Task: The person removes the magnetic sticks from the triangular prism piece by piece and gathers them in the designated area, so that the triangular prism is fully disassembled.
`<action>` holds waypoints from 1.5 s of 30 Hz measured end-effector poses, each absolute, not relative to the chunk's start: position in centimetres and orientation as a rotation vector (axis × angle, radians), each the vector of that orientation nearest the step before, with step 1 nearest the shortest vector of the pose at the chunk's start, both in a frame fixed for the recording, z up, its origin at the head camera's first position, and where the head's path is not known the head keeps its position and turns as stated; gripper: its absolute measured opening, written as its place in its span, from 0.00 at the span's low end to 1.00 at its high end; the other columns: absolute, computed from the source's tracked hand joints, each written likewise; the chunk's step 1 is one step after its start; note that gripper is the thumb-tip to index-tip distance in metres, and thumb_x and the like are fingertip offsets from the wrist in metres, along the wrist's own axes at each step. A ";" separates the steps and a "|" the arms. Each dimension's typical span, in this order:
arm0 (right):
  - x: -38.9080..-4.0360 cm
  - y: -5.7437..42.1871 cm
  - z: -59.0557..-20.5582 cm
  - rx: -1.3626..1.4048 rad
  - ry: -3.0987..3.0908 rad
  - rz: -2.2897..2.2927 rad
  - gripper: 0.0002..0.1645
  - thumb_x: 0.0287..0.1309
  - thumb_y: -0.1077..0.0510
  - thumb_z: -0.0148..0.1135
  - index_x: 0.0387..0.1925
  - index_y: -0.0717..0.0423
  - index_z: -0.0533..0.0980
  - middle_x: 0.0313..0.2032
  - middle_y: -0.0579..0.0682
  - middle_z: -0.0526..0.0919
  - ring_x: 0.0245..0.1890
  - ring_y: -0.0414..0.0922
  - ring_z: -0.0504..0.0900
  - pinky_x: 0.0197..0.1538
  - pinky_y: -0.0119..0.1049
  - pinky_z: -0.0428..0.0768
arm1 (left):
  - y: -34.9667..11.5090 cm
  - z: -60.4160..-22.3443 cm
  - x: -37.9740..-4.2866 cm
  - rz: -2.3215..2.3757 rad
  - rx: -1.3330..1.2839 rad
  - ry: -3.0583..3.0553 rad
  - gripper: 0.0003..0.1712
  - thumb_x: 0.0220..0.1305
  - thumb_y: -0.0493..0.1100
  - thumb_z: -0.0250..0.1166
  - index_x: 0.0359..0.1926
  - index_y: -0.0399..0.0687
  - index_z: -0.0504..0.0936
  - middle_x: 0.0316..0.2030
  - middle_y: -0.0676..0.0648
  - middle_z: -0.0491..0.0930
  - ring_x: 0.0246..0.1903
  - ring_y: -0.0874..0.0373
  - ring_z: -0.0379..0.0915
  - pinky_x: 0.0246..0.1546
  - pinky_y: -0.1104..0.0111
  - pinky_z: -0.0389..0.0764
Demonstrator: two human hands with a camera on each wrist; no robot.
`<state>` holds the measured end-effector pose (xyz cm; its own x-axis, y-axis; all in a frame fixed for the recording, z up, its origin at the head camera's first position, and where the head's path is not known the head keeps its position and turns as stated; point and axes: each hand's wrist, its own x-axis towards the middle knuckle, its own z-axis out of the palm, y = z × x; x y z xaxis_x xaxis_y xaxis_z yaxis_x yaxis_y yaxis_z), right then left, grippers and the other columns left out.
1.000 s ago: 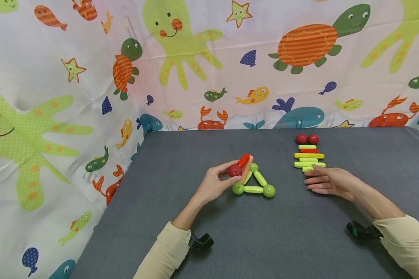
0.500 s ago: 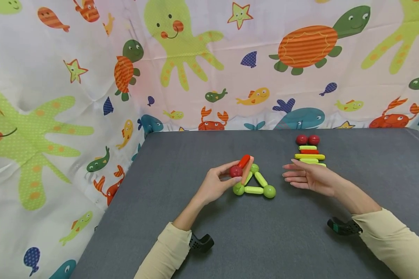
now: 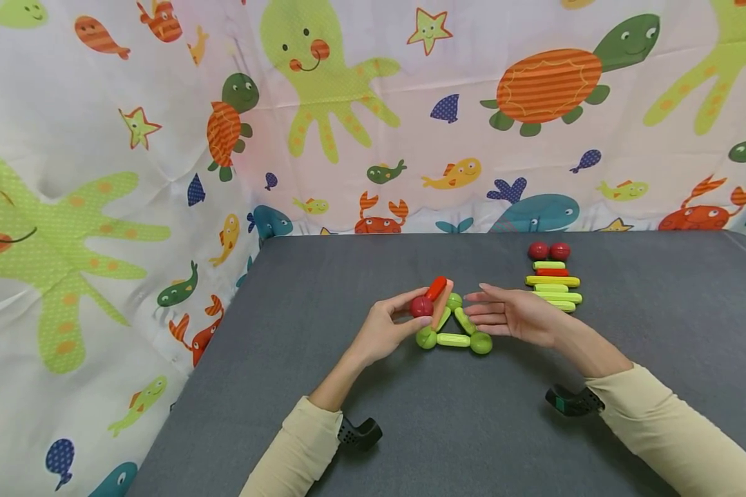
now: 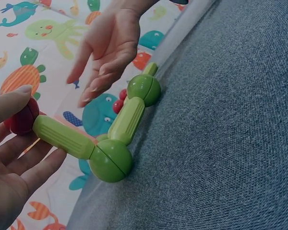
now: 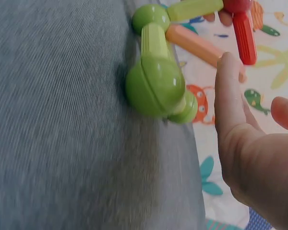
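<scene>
My left hand (image 3: pixel 380 333) grips a red ball (image 3: pixel 421 306) between thumb and fingers. A red rod (image 3: pixel 436 288) sticks out from that ball. In the left wrist view a light green rod (image 4: pixel 65 137) joins the red ball to a green corner ball (image 4: pixel 111 161). That corner belongs to a triangle of green balls and short light green rods (image 3: pixel 453 339) lying on the table. An orange rod (image 5: pixel 197 43) slants up from the same corner. My right hand (image 3: pixel 522 315), fingers extended and holding nothing, is at the triangle's right side, its fingertips overlapping a green rod in the head view.
On the grey table (image 3: pixel 323 276), several light green rods (image 3: pixel 556 297), a yellow rod (image 3: pixel 552 281), a red rod (image 3: pixel 552 273) and two red balls (image 3: pixel 549 251) are lined up back right. A sea-animal cloth (image 3: pixel 348 103) hangs behind and at left.
My right hand has moved left from the row of rods to the triangle, with nothing in it. My left hand keeps its grip on the red ball and has barely moved.
</scene>
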<state>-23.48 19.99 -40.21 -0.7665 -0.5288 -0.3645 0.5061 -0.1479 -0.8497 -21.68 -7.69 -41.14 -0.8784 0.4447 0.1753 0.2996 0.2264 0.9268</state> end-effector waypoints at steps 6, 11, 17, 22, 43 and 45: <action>-23.5 18.4 -39.6 -0.059 1.399 -2.013 0.38 0.74 0.48 0.43 0.70 0.71 0.48 0.54 0.58 0.77 0.57 0.53 0.74 0.60 0.46 0.65 | -7.6 -41.2 -21.8 1.733 0.730 2.361 0.29 0.61 0.43 0.68 0.64 0.51 0.73 0.55 0.49 0.77 0.50 0.57 0.75 0.48 0.67 0.76; -23.5 17.1 -39.1 -0.072 1.386 -2.038 0.38 0.73 0.49 0.46 0.69 0.72 0.50 0.52 0.55 0.79 0.55 0.52 0.76 0.57 0.43 0.70 | -7.6 -41.2 -21.8 1.731 0.751 2.352 0.29 0.62 0.41 0.67 0.64 0.49 0.73 0.56 0.47 0.76 0.51 0.55 0.75 0.49 0.65 0.75; -23.6 15.9 -38.9 -0.128 1.377 -2.040 0.36 0.73 0.51 0.46 0.68 0.73 0.51 0.50 0.56 0.80 0.53 0.53 0.78 0.58 0.45 0.69 | -7.6 -40.6 -21.4 1.722 0.789 2.323 0.29 0.63 0.36 0.65 0.65 0.42 0.71 0.58 0.41 0.73 0.53 0.47 0.73 0.51 0.59 0.75; -23.5 15.0 -38.8 -0.071 1.409 -2.073 0.31 0.72 0.53 0.48 0.67 0.68 0.57 0.44 0.54 0.83 0.46 0.49 0.82 0.58 0.47 0.67 | -7.5 -38.4 -20.2 1.714 0.813 2.319 0.28 0.63 0.34 0.63 0.64 0.35 0.70 0.58 0.37 0.73 0.53 0.44 0.73 0.51 0.58 0.75; -23.1 13.7 -37.8 -0.014 1.649 -2.036 0.23 0.71 0.52 0.50 0.55 0.68 0.65 0.36 0.52 0.83 0.37 0.44 0.85 0.50 0.40 0.77 | -7.6 -40.8 -21.6 1.729 0.785 2.316 0.30 0.63 0.37 0.65 0.66 0.44 0.70 0.60 0.43 0.73 0.54 0.49 0.73 0.50 0.62 0.75; -23.0 13.7 -37.8 -0.016 1.645 -2.034 0.23 0.71 0.52 0.50 0.55 0.69 0.64 0.37 0.52 0.83 0.38 0.44 0.85 0.50 0.40 0.77 | -7.6 -41.1 -21.7 1.732 0.774 2.324 0.30 0.63 0.39 0.66 0.65 0.47 0.71 0.59 0.45 0.73 0.53 0.52 0.74 0.49 0.64 0.76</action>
